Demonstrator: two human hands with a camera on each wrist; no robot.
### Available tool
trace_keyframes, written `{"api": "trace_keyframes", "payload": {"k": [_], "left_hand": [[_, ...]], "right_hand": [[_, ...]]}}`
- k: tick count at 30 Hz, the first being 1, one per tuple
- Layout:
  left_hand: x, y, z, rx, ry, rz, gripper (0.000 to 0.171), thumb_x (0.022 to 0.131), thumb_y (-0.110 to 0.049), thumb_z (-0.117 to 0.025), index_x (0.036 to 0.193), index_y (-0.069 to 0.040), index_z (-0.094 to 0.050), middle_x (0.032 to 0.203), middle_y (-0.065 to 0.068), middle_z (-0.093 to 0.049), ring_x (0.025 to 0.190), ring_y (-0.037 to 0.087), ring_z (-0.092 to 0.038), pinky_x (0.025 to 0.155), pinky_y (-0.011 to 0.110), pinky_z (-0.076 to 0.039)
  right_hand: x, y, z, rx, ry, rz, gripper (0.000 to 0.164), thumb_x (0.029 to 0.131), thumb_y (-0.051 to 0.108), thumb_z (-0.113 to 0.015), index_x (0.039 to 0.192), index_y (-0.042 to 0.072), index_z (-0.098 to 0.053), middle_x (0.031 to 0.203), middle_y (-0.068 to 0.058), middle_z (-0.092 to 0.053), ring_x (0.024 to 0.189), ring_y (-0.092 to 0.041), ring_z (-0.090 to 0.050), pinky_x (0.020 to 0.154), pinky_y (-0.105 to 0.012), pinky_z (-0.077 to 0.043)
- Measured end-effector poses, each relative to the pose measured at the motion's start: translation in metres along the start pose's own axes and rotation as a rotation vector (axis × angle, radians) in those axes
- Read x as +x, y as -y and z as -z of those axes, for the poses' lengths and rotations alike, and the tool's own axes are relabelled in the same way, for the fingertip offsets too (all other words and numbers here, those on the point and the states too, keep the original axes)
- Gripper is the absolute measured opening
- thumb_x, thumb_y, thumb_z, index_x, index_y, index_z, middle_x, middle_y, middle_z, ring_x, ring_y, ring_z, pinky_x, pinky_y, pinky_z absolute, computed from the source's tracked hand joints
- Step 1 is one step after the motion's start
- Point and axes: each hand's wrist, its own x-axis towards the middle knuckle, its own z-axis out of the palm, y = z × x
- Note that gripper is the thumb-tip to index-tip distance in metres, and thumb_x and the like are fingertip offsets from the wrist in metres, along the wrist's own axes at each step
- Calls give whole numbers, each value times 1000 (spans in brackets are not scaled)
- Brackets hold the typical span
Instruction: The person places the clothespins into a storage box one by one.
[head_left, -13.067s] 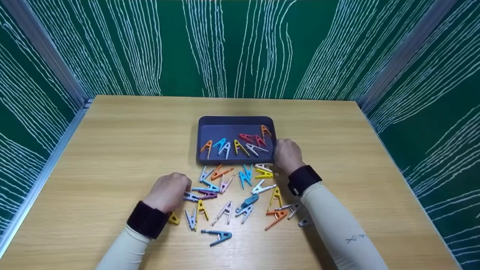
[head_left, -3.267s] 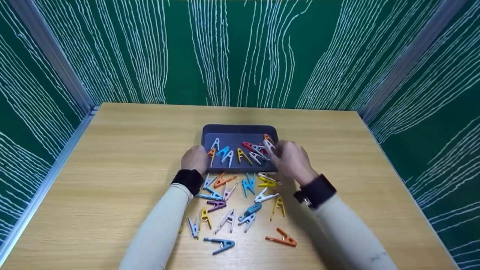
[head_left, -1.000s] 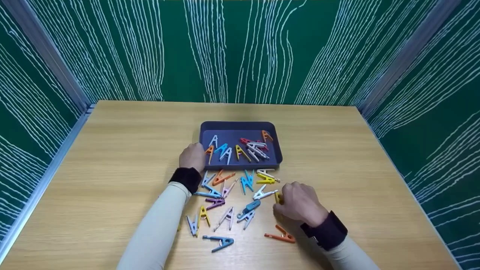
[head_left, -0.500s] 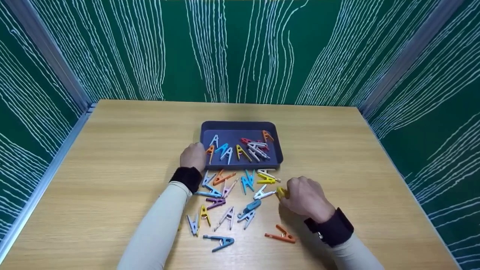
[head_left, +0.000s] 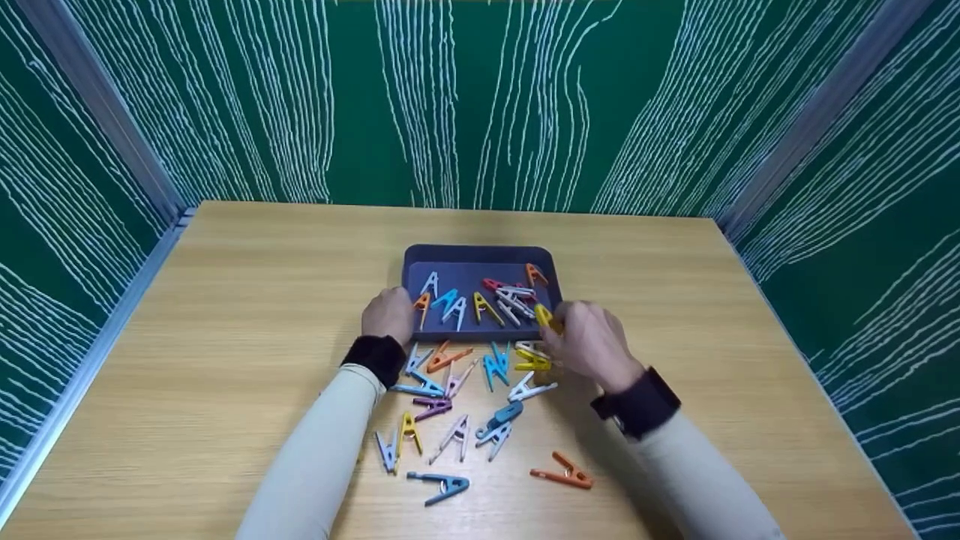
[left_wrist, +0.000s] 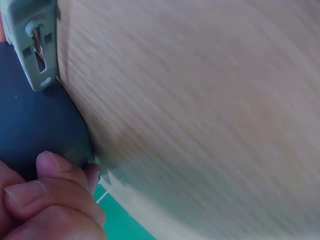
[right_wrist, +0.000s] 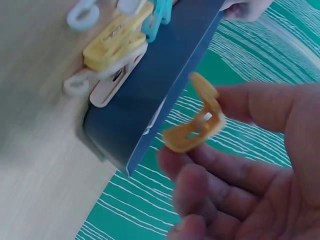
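My right hand [head_left: 592, 339] pinches a yellow clothespin [right_wrist: 200, 122] between thumb and fingers, over the right front corner of the dark tray [head_left: 480, 336]. In the right wrist view the clothespin is just off the tray's rim. My left hand [head_left: 388, 313] holds the tray's left side, its fingers [left_wrist: 65, 185] curled at the wall in the left wrist view. Several clothespins lie inside the tray, among them a yellow one [head_left: 486, 309], a blue one [head_left: 444, 300] and an orange one [head_left: 535, 274]. A pale clothespin [left_wrist: 37, 50] shows near the tray in the left wrist view.
Many clothespins lie loose on the wooden table [head_left: 262, 300] in front of the tray, such as a purple one [head_left: 433, 407], a teal one [head_left: 442, 486] and an orange one [head_left: 564, 472]. Green walls [head_left: 352, 112] with white lines stand behind and beside the table.
Within the last second, my right hand has carried the yellow clothespin from the table up to the tray. Since the oldest frame, my left hand has gone from the loose clothespins to the tray's side.
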Motion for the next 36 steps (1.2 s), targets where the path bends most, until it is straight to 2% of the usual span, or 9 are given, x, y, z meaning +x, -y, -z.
{"api": "trace_keyframes", "payload": {"k": [7, 11, 17, 23, 28, 31, 36], "left_hand": [[1, 0, -2, -11, 16, 5, 30, 102, -2, -45, 102, 4, -74, 102, 23, -74, 93, 37, -73, 78, 52, -58], [1, -1, -2, -16, 17, 9, 30, 101, -2, -45, 101, 4, -74, 101, 23, -74, 93, 37, -73, 78, 52, -57], [2, -3, -3, -9, 21, 1, 29, 102, -3, -46, 102, 4, -74, 102, 23, -74, 93, 36, -73, 77, 51, -58], [2, -3, -1, -3, 5, 1, 28, 101, -3, -47, 101, 4, -74, 101, 23, -74, 92, 37, -73, 76, 51, -58], [2, -1, -1, 13, -8, 1, 29, 101, -2, -45, 104, 6, -73, 104, 26, -73, 95, 39, -72, 80, 52, -57], [2, -1, -1, 20, -4, 1, 30, 101, -2, -44, 106, 7, -73, 105, 27, -73, 96, 40, -72, 81, 52, -57], [1, -1, -2, 18, 20, 17, 31, 102, -2, -43, 106, 6, -72, 106, 26, -73, 97, 39, -72, 81, 52, -57]], "right_hand": [[36, -2, -2, 34, -54, -57, 24, 93, 26, -75, 96, 2, -75, 83, -11, -69, 69, -24, -62, 59, -35, -49], [47, -5, -7, 25, -80, -84, 29, 93, 30, -75, 97, 1, -75, 83, -10, -68, 70, -25, -61, 61, -35, -48], [46, -17, -18, -14, -116, -133, 45, 97, 43, -69, 105, -2, -71, 85, -13, -63, 71, -28, -59, 60, -38, -44], [39, -34, -24, -32, -182, -118, 40, 99, 33, -66, 107, -6, -70, 95, -23, -70, 80, -39, -67, 70, -52, -52], [39, -42, -30, 35, -110, -142, 33, 99, 28, -64, 98, -4, -72, 92, -24, -72, 79, -39, -68, 69, -53, -51], [44, -44, -34, 86, -56, -157, 30, 100, 24, -60, 92, -2, -73, 87, -20, -71, 76, -34, -65, 66, -46, -49], [52, -47, -37, 142, 48, -208, 30, 101, 26, -61, 96, -1, -72, 82, -11, -64, 70, -25, -57, 59, -34, -40]]}}
